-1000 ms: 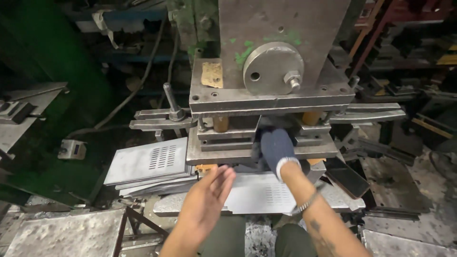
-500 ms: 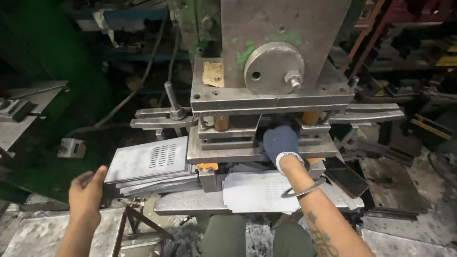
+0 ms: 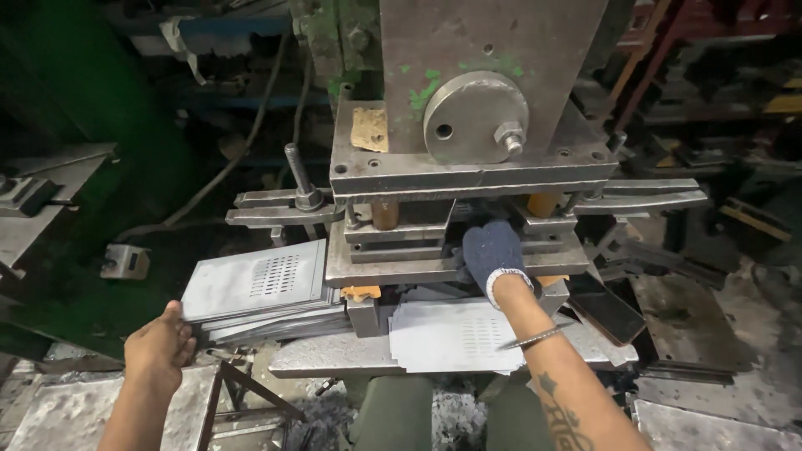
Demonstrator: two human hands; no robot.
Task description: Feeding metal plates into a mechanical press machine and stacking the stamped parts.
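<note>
My bare left hand [image 3: 159, 347] grips the edge of the stack of thin perforated steel sheets [image 3: 255, 288]. My knit-gloved right hand [image 3: 494, 255] reaches into the heavy grey press [image 3: 468, 167]; its grip is hidden.

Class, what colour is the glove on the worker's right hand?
Dark blue knit with a white cuff, on the right hand reaching into the press; head view.
</note>
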